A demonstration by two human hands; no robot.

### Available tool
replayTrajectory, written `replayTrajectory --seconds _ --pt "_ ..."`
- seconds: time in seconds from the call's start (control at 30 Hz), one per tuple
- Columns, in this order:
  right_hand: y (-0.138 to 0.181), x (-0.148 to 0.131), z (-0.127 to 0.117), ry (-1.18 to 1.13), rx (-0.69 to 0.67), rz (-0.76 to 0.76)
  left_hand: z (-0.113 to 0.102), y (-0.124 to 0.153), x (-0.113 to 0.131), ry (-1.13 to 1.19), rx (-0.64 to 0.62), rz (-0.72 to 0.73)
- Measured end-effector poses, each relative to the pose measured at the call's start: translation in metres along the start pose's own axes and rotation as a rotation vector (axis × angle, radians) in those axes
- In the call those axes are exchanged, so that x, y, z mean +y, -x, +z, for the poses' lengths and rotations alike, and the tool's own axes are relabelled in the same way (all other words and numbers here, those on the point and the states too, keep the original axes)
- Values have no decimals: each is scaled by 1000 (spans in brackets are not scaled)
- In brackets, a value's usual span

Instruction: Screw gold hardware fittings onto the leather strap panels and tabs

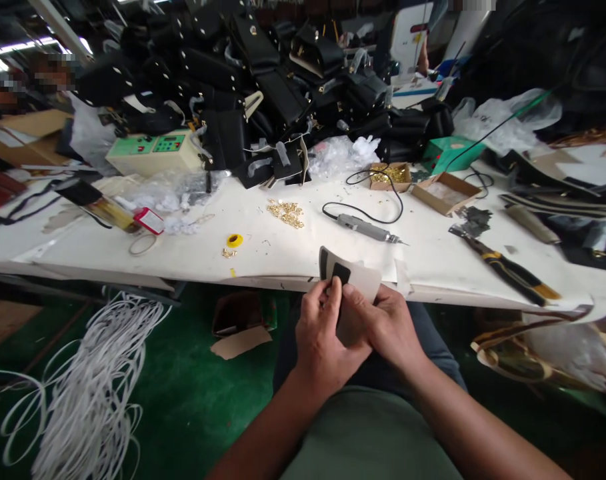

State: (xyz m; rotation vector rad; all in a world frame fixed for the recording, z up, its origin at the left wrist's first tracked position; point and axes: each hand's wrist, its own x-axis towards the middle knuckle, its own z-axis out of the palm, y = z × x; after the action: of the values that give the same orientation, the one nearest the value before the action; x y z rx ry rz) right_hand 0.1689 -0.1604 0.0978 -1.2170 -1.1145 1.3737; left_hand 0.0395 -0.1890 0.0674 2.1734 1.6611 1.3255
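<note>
Both of my hands are closed on a beige leather piece (365,275) with a black patch (341,272) on its face and a dark edge at its left. My left hand (323,327) grips its lower left side, fingertips on the black patch. On the right side, my right hand (390,323) pinches it with the thumb across the face. The piece is held up at the table's front edge, above my lap. Beyond it lies a grey rotary hand tool (365,228) with a thin tip and a black cord. Small gold metal fittings (287,213) are scattered to its left.
Pliers (507,267) with black-and-yellow handles lie at right. Behind are a box of gold fittings (390,175), an open cardboard tray (445,193) and piled black bags (273,87). At left stand a control box (155,153) and a bottle (100,207). White cord (93,387) hangs below.
</note>
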Motion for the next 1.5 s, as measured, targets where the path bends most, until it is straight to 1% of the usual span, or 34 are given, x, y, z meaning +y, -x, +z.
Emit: replayTrajectory --seconds 0.07,0.13,0.2,0.23,0.3,0.37,0.4,0.47,0.5,0.57,0.6,0.67,0.8,0.97,1.1,1.2,1.33,1.4,1.5 --pt "-3 2 -13 -80 0 80 -2 -5 3 21 -57 45" --pt "-7 4 -25 -110 -3 112 -4 -14 1 80 -100 64" --pt "-11 6 -34 -138 -29 145 -5 -25 -4 155 -112 31" --pt "-14 8 -38 -156 -47 165 -3 -30 -6 190 -96 -13" --pt "-17 10 -43 -191 -67 197 4 -40 -12 285 -29 -145" --pt "-21 13 -47 -219 -73 213 14 -47 -16 465 -6 -332" --pt "-23 14 -49 -227 -76 221 19 -49 -18 585 -24 -433" --pt "-27 16 -53 -218 -81 242 27 -53 -19 821 -115 -614" --pt "-29 17 -56 -201 -86 255 30 -55 -19 909 -171 -682" --pt "-34 17 -60 -160 -105 269 32 -58 -22 997 -267 -759" --pt "-36 17 -62 -141 -122 270 32 -59 -24 995 -306 -777" --pt "-41 17 -63 -107 -156 265 30 -61 -30 914 -349 -781" --pt "-50 16 -59 -54 -187 268 30 -63 -43 725 -351 -773" --pt "-65 25 -53 -79 -252 223 37 -65 -54 755 -355 -791" --pt "-82 34 -54 -46 -272 258 44 -66 -64 748 -364 -839" --pt "-98 36 -55 67 -278 253 49 -70 -72 748 -381 -856" --pt "-124 30 -55 313 -305 237 56 -80 -81 749 -409 -867" --pt "-137 27 -54 430 -316 243 60 -86 -85 714 -412 -858" --pt "-152 27 -51 533 -326 255 66 -94 -93 659 -415 -829"
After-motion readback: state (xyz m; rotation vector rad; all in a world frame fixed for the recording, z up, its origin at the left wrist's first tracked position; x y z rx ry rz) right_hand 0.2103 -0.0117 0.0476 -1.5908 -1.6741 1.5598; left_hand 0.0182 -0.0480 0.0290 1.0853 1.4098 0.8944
